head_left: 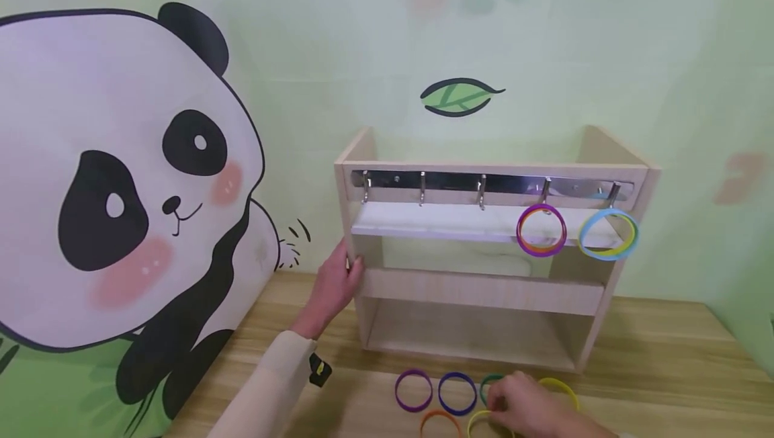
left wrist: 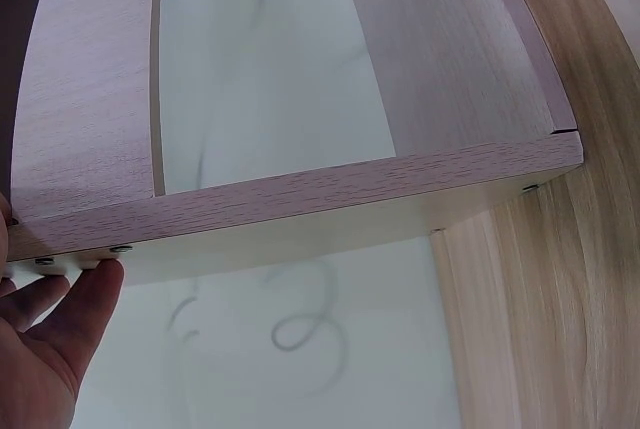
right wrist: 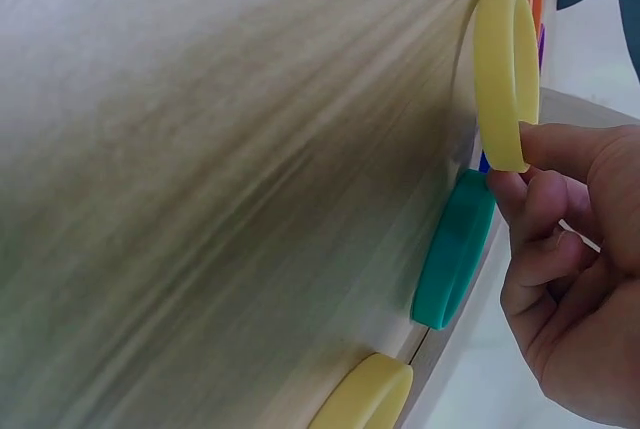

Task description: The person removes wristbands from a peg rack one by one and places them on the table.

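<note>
My left hand point(head_left: 335, 283) grips the left side panel of a small wooden shelf point(head_left: 484, 290), its fingers on the panel's outer face in the left wrist view. Low over the tabletop in front of the shelf, my right hand point(head_left: 532, 406) pinches a pale yellow ring point(right wrist: 495, 79) between thumb and fingers. Close beside this ring lies a green ring point(right wrist: 455, 249), partly covered by the hand in the head view. Purple point(head_left: 396, 391), dark blue point(head_left: 441, 391) and orange point(head_left: 439, 413) rings lie to the left. Another yellow ring point(head_left: 571, 391) lies to the right.
A metal hook rail point(head_left: 453, 181) spans the shelf's upper front. Purple point(head_left: 519, 236) and orange rings hang together from one right-hand hook; light blue point(head_left: 582, 236) and yellow rings share the rightmost. Behind stands a wall with a painted panda point(head_left: 121, 89). A black object point(head_left: 320, 371) shows by the left wrist.
</note>
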Available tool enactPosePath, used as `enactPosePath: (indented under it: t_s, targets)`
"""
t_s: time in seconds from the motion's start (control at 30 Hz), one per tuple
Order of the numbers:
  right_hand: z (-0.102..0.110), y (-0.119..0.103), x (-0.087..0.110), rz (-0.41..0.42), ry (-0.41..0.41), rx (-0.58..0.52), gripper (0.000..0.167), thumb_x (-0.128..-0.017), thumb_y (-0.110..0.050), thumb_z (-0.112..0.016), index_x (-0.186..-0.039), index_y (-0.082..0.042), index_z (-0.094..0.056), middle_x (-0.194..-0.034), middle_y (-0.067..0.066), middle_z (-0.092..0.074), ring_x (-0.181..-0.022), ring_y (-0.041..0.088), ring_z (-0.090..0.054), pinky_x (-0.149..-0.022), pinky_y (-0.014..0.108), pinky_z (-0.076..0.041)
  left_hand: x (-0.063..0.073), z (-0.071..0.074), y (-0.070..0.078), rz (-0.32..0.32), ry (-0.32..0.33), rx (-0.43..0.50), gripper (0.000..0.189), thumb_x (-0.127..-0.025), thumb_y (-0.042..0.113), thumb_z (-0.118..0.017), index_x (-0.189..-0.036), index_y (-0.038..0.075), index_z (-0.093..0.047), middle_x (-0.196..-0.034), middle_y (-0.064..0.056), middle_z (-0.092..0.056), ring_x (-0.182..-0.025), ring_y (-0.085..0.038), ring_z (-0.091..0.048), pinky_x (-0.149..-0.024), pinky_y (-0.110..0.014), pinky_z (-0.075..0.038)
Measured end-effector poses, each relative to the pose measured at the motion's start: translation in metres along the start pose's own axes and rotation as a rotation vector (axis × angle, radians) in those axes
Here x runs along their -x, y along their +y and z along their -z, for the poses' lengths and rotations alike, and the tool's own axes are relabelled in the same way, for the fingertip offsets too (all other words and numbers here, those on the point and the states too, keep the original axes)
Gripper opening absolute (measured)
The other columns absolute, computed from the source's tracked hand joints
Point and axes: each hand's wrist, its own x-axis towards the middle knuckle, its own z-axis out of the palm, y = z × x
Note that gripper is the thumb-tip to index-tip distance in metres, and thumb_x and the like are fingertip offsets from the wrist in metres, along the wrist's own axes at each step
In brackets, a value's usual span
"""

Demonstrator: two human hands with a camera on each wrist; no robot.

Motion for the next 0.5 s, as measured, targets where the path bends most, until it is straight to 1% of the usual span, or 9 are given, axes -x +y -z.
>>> enactPosePath:
  t_s: [0.13, 0.33, 0.37, 0.4, 0.5]
  targets:
    - [0.0002, -0.0007, 0.0002, -0.008, -0.001, -0.001, 0.01, -0.079, -0.017, -0.075, -0.072, -0.019, -0.068, -0.07, -0.019, -0.057, -0.063, -0.003, -0.05, -0.055, 0.018, -0.046, 0.0003, 0.0007, -0.001, -0.005, -0.007, -0.001, 0.038, -0.094, 0.016, -0.049, -0.131, 0.006, -0.043, -0.116, -0.017, -0.059, -0.096, -0.03, -0.062, -0.071, -0.041, -0.057]
    - [0.0004, 0.0009, 0.0001, -0.018, -0.006, -0.024, 0.011, -0.08, -0.018, -0.074, -0.071, -0.02, -0.068, -0.069, -0.021, -0.057, -0.064, -0.004, -0.051, -0.056, 0.018, -0.046, -0.0003, 0.0014, -0.0009, -0.035, 0.0, -0.02, 0.038, -0.094, 0.014, -0.048, -0.13, 0.003, -0.044, -0.114, -0.019, -0.059, -0.097, -0.03, -0.061, -0.071, -0.042, -0.057]
    - [0.0002, 0.0016, -0.0004, -0.016, -0.006, -0.026, 0.011, -0.08, -0.018, -0.074, -0.071, -0.02, -0.068, -0.07, -0.022, -0.056, -0.064, -0.004, -0.051, -0.056, 0.017, -0.046, -0.0005, 0.0021, -0.0009, -0.039, 0.0, -0.02, 0.037, -0.093, 0.013, -0.048, -0.129, 0.002, -0.044, -0.114, -0.019, -0.059, -0.097, -0.031, -0.061, -0.071, -0.042, -0.057]
    - [-0.0005, 0.0022, -0.0014, 0.004, 0.003, -0.017, 0.011, -0.08, -0.017, -0.074, -0.071, -0.02, -0.068, -0.069, -0.021, -0.056, -0.063, -0.004, -0.051, -0.056, 0.017, -0.046, -0.0009, 0.0028, -0.0015, -0.038, 0.0, -0.022, 0.037, -0.093, 0.013, -0.048, -0.129, 0.003, -0.044, -0.114, -0.019, -0.059, -0.097, -0.031, -0.061, -0.071, -0.042, -0.057]
    - [-0.002, 0.0037, 0.0023, 0.032, 0.025, 0.0, 0.01, -0.079, -0.014, -0.074, -0.072, -0.019, -0.069, -0.07, -0.021, -0.057, -0.064, -0.005, -0.051, -0.055, 0.016, -0.046, 0.0005, 0.0008, -0.0002, -0.024, -0.006, -0.015, 0.037, -0.094, 0.014, -0.048, -0.129, 0.003, -0.044, -0.115, -0.019, -0.058, -0.097, -0.031, -0.061, -0.071, -0.043, -0.057]
